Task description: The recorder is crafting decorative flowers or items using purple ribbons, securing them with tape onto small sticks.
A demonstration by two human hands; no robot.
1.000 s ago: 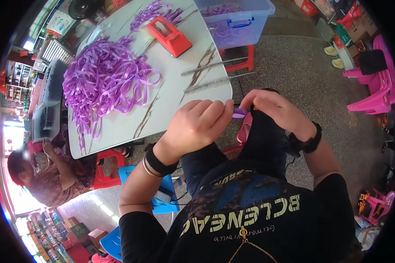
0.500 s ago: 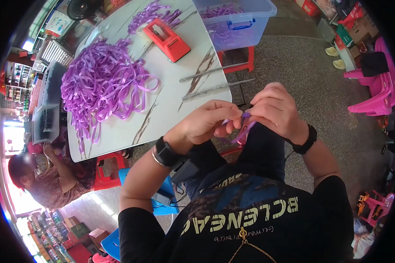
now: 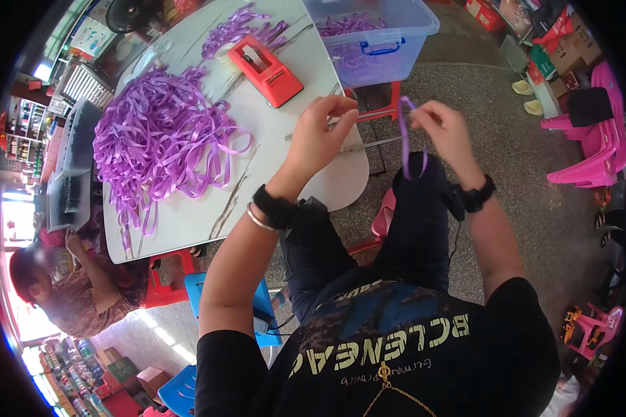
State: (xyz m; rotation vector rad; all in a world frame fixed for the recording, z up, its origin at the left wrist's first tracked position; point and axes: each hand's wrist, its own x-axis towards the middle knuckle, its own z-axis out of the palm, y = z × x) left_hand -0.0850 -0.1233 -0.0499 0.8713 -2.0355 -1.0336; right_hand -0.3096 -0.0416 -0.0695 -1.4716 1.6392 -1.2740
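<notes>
the right hand [image 3: 449, 132] has its grip pinched on a narrow purple satiny ribbon [image 3: 405, 128], dangling beyond the white dark-veined tabletop [image 3: 264, 156]; the left hand [image 3: 318, 135], fingers loosely curved, has a released grip.

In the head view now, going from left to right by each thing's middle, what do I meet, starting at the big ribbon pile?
Big purple ribbon pile → red tape dispenser → left hand → single purple ribbon → right hand → pink chair.
</notes>
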